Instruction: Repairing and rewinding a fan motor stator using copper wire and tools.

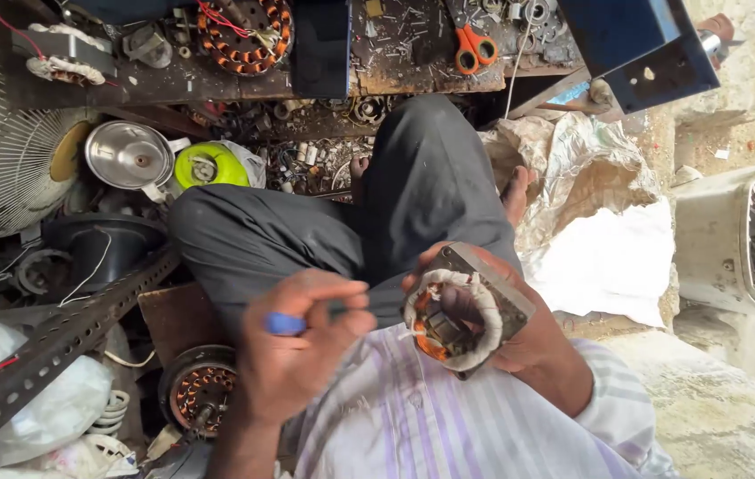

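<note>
My right hand grips a small square motor stator with pale taped windings and copper coils, held over my lap with its bore facing up. My left hand is closed around a small blue-handled tool. The tool's tip points toward the stator but is hidden behind my fingers. The two hands are a short gap apart, above my grey trousers and striped shirt.
A cluttered bench at the top holds orange scissors and a wound stator. A fan guard, metal cover, perforated angle bar and another stator lie on the left. A white sack lies on the right.
</note>
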